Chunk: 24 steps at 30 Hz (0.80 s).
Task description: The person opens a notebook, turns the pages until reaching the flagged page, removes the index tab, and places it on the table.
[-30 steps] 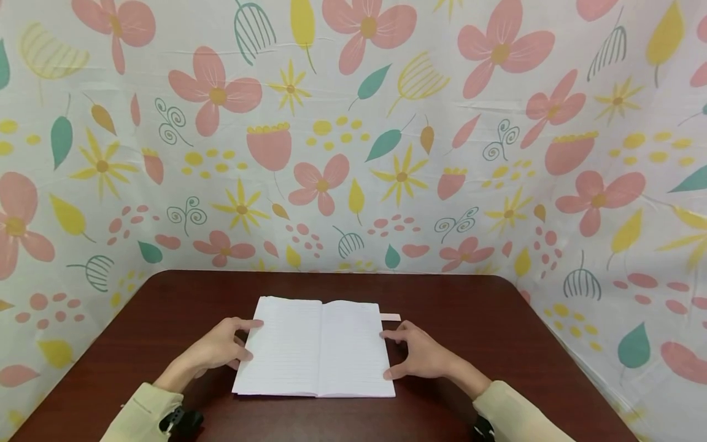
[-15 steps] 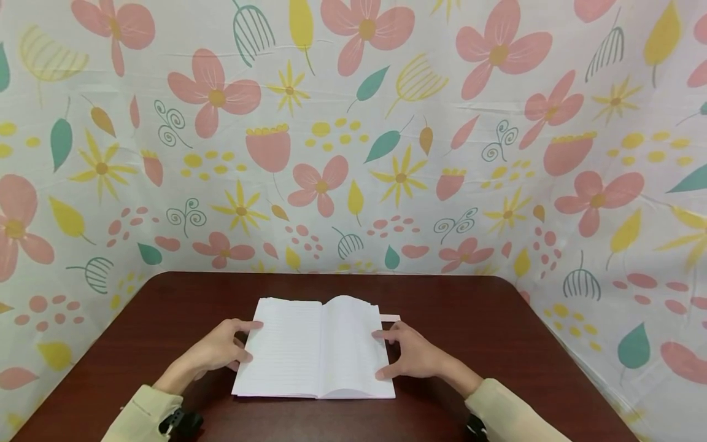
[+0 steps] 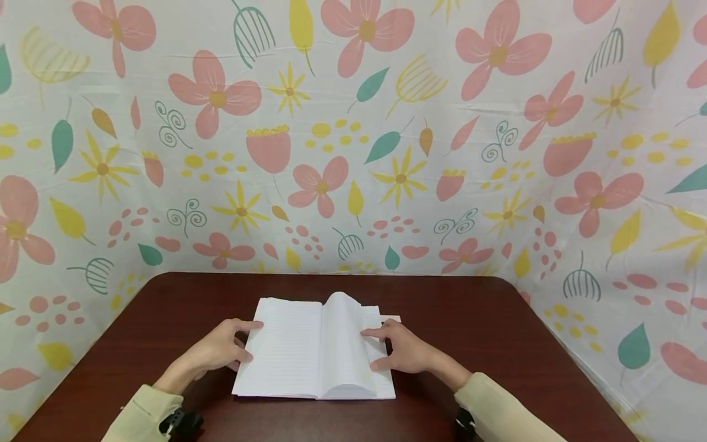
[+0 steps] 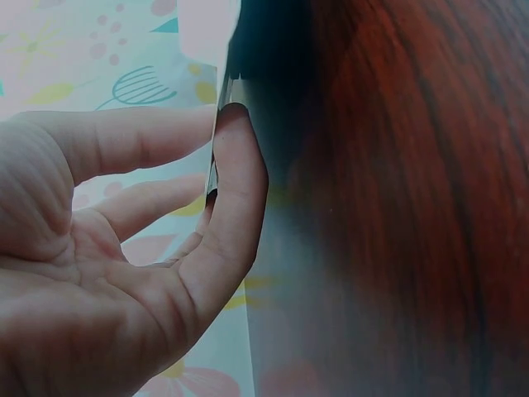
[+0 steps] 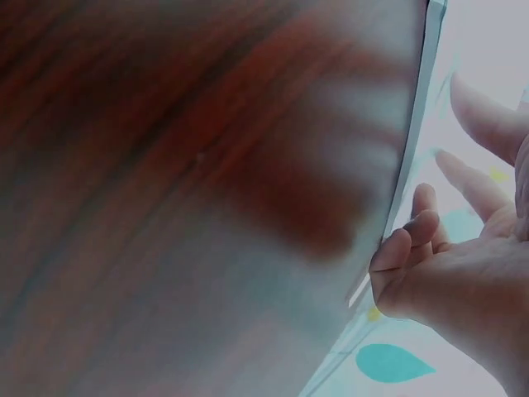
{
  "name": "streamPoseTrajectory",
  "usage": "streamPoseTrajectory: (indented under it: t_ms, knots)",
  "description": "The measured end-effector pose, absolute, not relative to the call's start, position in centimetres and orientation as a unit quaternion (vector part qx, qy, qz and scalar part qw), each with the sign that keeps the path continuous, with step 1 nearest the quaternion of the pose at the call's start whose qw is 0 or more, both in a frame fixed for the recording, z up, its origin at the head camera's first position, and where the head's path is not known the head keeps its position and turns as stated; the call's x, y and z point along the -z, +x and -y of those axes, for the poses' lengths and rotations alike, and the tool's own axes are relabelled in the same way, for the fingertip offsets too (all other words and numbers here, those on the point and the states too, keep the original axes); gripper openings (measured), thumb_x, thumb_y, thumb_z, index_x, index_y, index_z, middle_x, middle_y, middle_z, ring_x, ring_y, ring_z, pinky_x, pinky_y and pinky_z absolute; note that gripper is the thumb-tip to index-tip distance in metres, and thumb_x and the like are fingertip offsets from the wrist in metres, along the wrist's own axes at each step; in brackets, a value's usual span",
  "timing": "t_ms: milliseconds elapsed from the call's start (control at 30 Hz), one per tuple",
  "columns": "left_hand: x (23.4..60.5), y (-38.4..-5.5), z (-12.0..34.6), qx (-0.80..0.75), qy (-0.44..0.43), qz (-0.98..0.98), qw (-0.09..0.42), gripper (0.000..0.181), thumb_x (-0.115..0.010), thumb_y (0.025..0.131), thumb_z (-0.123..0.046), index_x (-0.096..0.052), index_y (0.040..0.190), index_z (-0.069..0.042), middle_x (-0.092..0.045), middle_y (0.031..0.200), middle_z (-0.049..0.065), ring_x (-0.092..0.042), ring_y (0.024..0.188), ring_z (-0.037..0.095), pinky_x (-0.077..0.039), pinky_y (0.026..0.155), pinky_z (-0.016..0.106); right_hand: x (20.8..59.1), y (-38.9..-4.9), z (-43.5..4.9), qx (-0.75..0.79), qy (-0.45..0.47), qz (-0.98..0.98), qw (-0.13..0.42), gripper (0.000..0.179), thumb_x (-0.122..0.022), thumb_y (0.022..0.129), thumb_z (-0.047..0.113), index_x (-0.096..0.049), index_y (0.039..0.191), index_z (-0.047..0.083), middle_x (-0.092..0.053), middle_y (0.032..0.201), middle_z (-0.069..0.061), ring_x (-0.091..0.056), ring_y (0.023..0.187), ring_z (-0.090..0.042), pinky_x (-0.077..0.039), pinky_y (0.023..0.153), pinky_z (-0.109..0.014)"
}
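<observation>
An open notebook with lined white pages lies on the dark table. My left hand grips its left edge, thumb and index finger on top. In the left wrist view, the left hand has other fingers bent under the thin cover edge. On the right half, a page bulges up in a curve near the spine. My right hand touches this page's outer edge with extended index finger and thumb, set apart. The right wrist view shows the right hand's other fingers curled beside the notebook's edge.
A small white tab sticks out past the notebook's upper right side. The reddish-brown table extends around the notebook. Behind and beside it hangs a flower-patterned cloth. Dark bands sit at both cuffs.
My right hand has slid left across the right half, and the page under its fingertips has buckled into a tall curve, baring the page beneath. The left hand has stayed still.
</observation>
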<state>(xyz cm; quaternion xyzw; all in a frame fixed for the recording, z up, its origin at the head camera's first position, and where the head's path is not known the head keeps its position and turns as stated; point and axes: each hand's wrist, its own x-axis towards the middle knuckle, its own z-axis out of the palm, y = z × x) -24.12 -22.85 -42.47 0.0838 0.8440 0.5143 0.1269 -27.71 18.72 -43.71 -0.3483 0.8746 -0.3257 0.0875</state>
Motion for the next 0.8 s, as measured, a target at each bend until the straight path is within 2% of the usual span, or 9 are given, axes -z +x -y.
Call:
streamPoseTrajectory:
  t_ms: [167,400,800]
  knots:
    - [42.4,-24.1,22.9,-0.520,0.092,-0.839,0.132,0.069,-0.073,0.083,0.018,-0.051,0.148,0.013,-0.056,0.128,0.026,-0.073,0.080,0.030,-0.063,0.065,0.046,43.8,-27.5,-18.0,0.326,-0.342,-0.877,0.091,0.066,-0.089,0.084,0.015,-0.064,0.143,-0.001,-0.055,0.104,-0.008,-0.048,0.091,-0.023,-0.043,0.074,-0.029]
    - [42.5,-24.1,22.9,-0.520,0.093,-0.840,0.127,0.068,-0.072,0.083,0.018,-0.051,0.148,0.013,-0.055,0.129,0.026,-0.072,0.079,0.029,-0.063,0.065,0.045,43.7,-27.2,-17.0,0.317,-0.340,-0.882,0.077,0.070,-0.093,0.081,0.022,-0.066,0.141,0.000,-0.051,0.095,-0.006,-0.043,0.086,-0.018,-0.039,0.073,-0.027]
    - [42.4,-24.1,22.9,-0.514,0.085,-0.844,0.125,0.068,-0.073,0.083,0.016,-0.053,0.148,0.011,-0.058,0.124,0.023,-0.072,0.080,0.029,-0.063,0.065,0.045,43.6,-26.8,-15.8,0.299,-0.291,-0.904,0.088,0.070,-0.092,0.082,0.033,-0.067,0.144,0.013,-0.051,0.106,-0.005,-0.040,0.099,-0.023,-0.035,0.078,-0.040]
